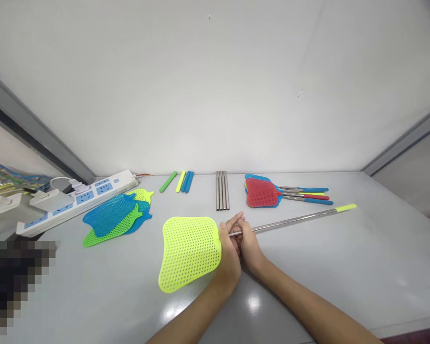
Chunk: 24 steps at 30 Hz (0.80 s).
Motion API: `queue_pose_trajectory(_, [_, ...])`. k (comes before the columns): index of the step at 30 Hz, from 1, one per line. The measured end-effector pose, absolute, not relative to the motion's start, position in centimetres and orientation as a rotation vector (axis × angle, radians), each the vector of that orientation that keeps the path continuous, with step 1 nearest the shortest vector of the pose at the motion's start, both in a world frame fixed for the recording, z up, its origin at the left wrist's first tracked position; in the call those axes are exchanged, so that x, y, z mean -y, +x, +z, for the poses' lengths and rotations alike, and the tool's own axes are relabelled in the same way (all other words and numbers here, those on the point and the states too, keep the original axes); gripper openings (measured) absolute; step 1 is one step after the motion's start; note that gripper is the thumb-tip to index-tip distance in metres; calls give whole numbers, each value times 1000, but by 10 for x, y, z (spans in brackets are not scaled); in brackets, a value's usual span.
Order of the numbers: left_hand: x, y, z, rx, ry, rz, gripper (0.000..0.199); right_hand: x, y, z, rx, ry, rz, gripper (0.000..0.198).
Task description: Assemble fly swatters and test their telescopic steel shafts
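Bench (129,296): grey, glossy, light glints near front; back edge meets wall.
Wall (215,95): white, few small marks, grey frame (404,138) at right.
Power strip (103,188): white, blue sockets, back left, plugs in; pile of loose heads (109,215) just beside it.
Back row: loose grips (168,181), steel tubes (222,191), swatter stack (263,193), left to right.
Yellow swatter (189,251): in both hands, front of steel tubes; mesh left of hands, shaft (294,222) out to right.
Left hand (231,258): closed round shaft by mesh, thumb on top.
Right hand (251,246): closed round shaft just right of left hand; fingers partly hidden.
Long axis: roughly left-right, slanted; mesh end left and nearer, yellow tip (346,208) right and farther.
Mesh: broad face up toward camera.
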<state>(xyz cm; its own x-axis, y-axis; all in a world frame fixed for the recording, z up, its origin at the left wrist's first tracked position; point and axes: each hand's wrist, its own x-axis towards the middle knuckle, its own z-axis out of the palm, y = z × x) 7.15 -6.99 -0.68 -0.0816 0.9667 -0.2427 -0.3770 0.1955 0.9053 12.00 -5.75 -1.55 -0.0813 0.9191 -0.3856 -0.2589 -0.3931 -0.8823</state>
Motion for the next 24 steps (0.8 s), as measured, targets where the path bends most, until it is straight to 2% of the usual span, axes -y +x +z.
queue_pose_trajectory(5, [68, 69, -2, -1076, 629, 1259, 56, 55, 120, -14, 936, -1164, 1589, 52])
queue_pose_trajectory(9, [62, 62, 1, -946, 555, 1369, 62, 52, 121, -15, 1013, -1086, 1562, 47])
queue_pose_trajectory(14, [53, 54, 1, -1040, 591, 1591, 53, 51, 124, -13, 1008, -1119, 1601, 44])
queue_pose_trajectory(24, [46, 53, -8, -1158, 686, 1651, 51, 45, 129, -12, 703, -998, 1566, 34])
